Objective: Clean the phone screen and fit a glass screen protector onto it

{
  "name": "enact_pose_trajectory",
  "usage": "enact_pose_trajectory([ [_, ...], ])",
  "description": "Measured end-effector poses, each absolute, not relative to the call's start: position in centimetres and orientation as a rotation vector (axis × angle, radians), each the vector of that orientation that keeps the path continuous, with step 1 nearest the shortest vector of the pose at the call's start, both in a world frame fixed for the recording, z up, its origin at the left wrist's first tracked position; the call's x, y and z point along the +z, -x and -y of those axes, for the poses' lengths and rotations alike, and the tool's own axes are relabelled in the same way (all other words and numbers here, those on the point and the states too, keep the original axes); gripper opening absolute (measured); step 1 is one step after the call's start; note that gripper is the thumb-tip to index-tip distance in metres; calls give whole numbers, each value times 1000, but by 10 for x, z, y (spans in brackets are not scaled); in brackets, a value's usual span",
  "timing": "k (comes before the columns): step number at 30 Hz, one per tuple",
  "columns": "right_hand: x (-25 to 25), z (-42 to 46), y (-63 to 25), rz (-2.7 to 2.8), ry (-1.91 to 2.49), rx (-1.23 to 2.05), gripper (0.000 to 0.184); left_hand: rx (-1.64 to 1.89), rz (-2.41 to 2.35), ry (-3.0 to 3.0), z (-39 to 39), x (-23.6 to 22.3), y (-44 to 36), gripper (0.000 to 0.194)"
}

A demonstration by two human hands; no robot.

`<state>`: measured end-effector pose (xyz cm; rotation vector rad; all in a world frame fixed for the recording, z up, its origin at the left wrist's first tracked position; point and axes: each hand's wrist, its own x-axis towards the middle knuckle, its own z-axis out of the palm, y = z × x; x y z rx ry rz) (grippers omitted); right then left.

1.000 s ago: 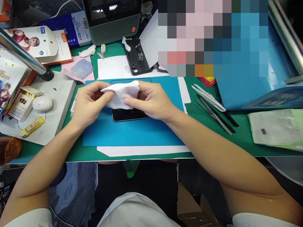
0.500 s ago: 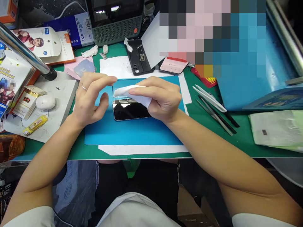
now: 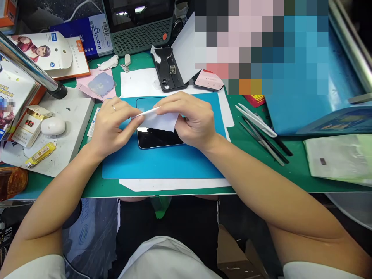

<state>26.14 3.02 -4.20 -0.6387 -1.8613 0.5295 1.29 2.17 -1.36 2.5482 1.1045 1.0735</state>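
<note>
A thin white wipe [image 3: 163,121] is stretched between my two hands, above a phone [image 3: 158,140] lying screen up on the blue mat [image 3: 162,164]. My left hand [image 3: 113,126], with a ring on one finger, pinches the wipe's left end between thumb and fingertips. At its right side, my right hand [image 3: 194,118] grips the wipe between fingers and thumb. The wipe and my right hand cover the phone's upper edge and right end. Behind the wipe, a clear rectangular sheet with a dark outline [image 3: 139,101] shows in part on the mat.
Tweezers [image 3: 263,143] and a white pen-like tool [image 3: 257,120] lie at the right, near a pale packet [image 3: 337,157]. A black phone case [image 3: 170,71] rests behind the mat. At left, a grey box [image 3: 72,116] carries an earbud case [image 3: 53,126] and a yellow nail clipper [image 3: 40,155].
My left hand has moved right and closed from an open pose onto the wipe's left end. The wipe, earlier only in my right hand, now spans both hands over the phone.
</note>
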Motion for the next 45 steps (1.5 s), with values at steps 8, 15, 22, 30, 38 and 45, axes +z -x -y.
enact_pose_trajectory([
  [8,-40,-28,-262,1750,719,688,26,1223,-1180,-2361,-21,-11,-15,41],
  [15,-42,-26,-259,1710,850,931,41,1148,-1230,-2355,-21,-11,-14,53],
  [22,-39,-27,-258,1593,852,991,22,1169,-1206,-2365,-22,-11,-15,36],
  [30,-40,-29,-257,1614,867,913,26,1231,-1238,-2362,-22,-14,-13,35],
  [38,-38,-31,-260,1704,917,763,54,1193,-1286,-2416,-22,-14,-13,42],
  [45,-40,-27,-258,1607,905,758,27,1185,-1286,-2430,-22,-13,-13,35],
])
